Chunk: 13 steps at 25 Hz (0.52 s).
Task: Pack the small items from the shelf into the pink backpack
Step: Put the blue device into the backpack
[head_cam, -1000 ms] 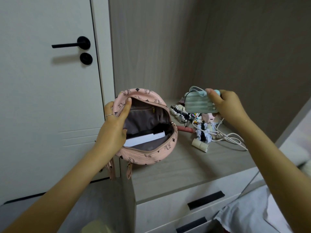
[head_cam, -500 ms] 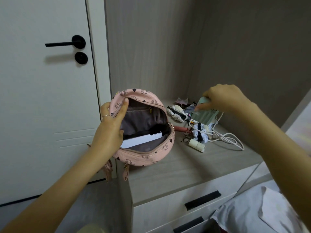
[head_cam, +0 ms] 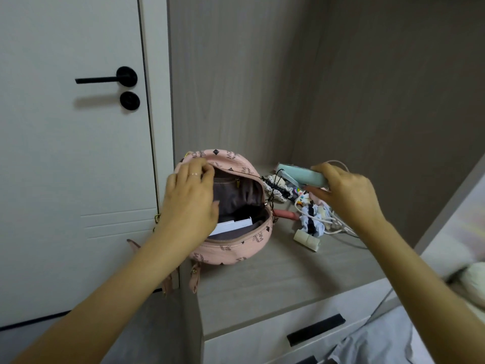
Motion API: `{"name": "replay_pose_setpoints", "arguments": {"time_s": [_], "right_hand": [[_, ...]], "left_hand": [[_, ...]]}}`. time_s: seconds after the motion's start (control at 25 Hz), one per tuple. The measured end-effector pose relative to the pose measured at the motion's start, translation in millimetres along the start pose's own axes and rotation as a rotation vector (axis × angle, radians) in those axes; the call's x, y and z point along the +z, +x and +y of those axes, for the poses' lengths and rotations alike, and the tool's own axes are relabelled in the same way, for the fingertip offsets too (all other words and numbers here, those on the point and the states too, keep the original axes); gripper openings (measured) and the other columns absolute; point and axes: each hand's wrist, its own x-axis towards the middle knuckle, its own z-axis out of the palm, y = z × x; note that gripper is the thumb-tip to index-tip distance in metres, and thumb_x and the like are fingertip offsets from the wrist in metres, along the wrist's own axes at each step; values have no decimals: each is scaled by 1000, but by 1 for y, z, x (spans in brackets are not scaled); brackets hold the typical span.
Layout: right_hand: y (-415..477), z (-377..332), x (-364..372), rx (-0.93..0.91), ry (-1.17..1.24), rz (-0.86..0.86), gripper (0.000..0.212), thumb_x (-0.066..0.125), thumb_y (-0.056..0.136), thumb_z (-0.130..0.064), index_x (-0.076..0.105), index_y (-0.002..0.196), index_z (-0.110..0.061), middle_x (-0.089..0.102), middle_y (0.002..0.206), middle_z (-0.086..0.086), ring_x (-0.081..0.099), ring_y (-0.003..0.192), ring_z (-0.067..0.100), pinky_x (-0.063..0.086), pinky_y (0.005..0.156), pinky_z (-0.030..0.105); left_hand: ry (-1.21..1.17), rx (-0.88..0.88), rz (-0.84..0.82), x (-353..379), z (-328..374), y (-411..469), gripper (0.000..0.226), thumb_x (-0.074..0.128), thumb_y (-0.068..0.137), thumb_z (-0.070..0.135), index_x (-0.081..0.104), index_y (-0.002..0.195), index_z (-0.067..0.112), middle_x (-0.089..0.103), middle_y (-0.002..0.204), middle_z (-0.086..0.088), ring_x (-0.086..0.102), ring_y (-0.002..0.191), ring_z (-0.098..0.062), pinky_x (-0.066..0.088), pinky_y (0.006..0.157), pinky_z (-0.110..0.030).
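Observation:
The pink backpack point(head_cam: 236, 248) lies on the shelf's left end, unzipped, with a white card point(head_cam: 231, 225) inside its grey lining. My left hand point(head_cam: 190, 198) grips the upper rim of the opening and holds it wide. To the right, above the clutter, my right hand point(head_cam: 346, 193) holds a mint-green case point(head_cam: 301, 174) edge-on, with a cable trailing from the hand. Under that hand lie scrunchies point(head_cam: 312, 224), a red pen-like stick point(head_cam: 284, 214), a small cream cylinder point(head_cam: 307, 239) and white cables point(head_cam: 338, 227).
The wooden shelf point(head_cam: 275, 274) has drawers with black slot handles point(head_cam: 315, 328) below. A white door with a black handle point(head_cam: 110, 78) stands at left. The cabinet's walls close in behind and to the right. Light fabric point(head_cam: 380, 345) lies at bottom right.
My right hand lowered the grey-green pleated item into the clutter, and now holds the mint-green case turned edge-on. My left hand shifted its hold higher on the bag's rim.

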Motion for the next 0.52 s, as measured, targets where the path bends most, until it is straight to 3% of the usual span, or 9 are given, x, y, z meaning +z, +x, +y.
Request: {"name": "replay_pose_setpoints", "arguments": {"time_s": [0.2,0.32,0.52], "right_hand": [[-19,-8,12,72,-104,185,30,81,72,-23,63,79,-1,67,87,11,51,40,24,35,32,23],[-24,-10,12,73,-91,258,26,79,74,-21,61,75,-2,67,88,10,48,41,22,34,32,23],[-21,-22,6,-4,-99,314,23,69,80,-25,61,71,-6,64,78,8,44,41,20,30,34,22]], "left_hand": [[-542,-60,-101,-6,36,35,19,65,81,21,64,100,18,60,106,1,56,103,-18,45,92,-38],[-628,-88,-214,4,46,51,23,69,80,30,68,103,25,63,106,3,58,106,-15,44,94,-42],[-706,-167,-273,17,54,64,22,67,82,39,68,103,37,64,109,-2,49,117,-27,36,102,-48]]}}
